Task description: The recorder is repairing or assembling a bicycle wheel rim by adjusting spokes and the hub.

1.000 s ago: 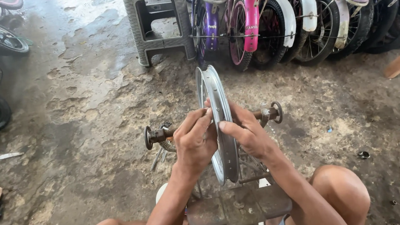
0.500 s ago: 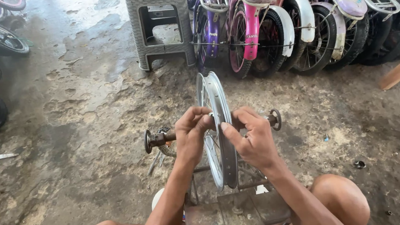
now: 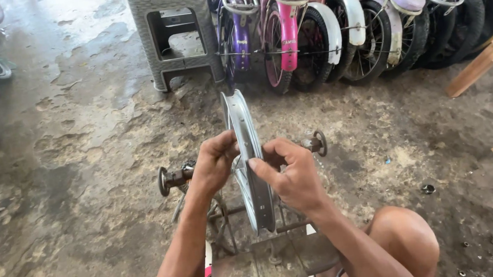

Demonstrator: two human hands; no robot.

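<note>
Wheel rim [image 3: 245,134] hub behind both hands

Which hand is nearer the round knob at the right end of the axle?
Right. The right hand grips the wheel rim just beside the knob; the left hand is across the rim, toward the opposite axle end.

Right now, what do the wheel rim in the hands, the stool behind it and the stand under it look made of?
Wheel rim: bare metal, probably steel or aluminium; silver-grey with a soft sheen.
Stool: moulded plastic, grey, matte; woven-pattern sides.
Stand: metal, likely steel; brown and dull, looks rusted.
Left hand and right hand pinch the rim from either side.
</note>
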